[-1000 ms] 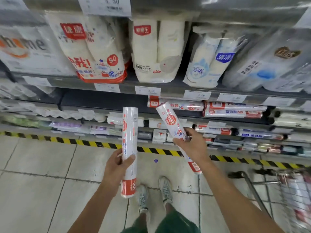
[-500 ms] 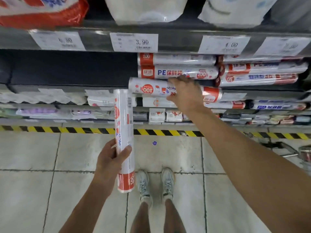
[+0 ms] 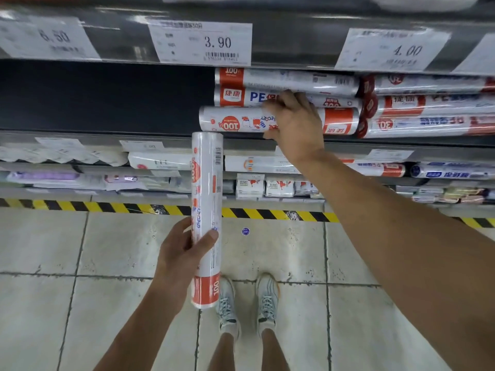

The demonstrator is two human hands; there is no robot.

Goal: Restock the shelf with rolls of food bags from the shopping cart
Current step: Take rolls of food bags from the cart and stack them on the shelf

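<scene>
Shelf (image 3: 80,133) roll (image 3: 230,123) partly behind right hand (image 3: 294,121)

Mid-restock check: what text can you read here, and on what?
"3.90": middle price tag.
"4.00": right price tag.
"6.50": left price tag, blurred.
"100": top roll.
"捷康", "PE": second roll.
"100", upside down: lowest roll, under right hand.
"100": upright roll, in left hand.
"30": far-right roll.
Smaller print: too blurred.

Glossy clear plastic film wraps the food-bag rolls (image 3: 278,121); paper price tags (image 3: 202,42) line the shelf's smooth metal edge (image 3: 292,40); floor tiles (image 3: 112,245) look matt, scuffed.
</scene>
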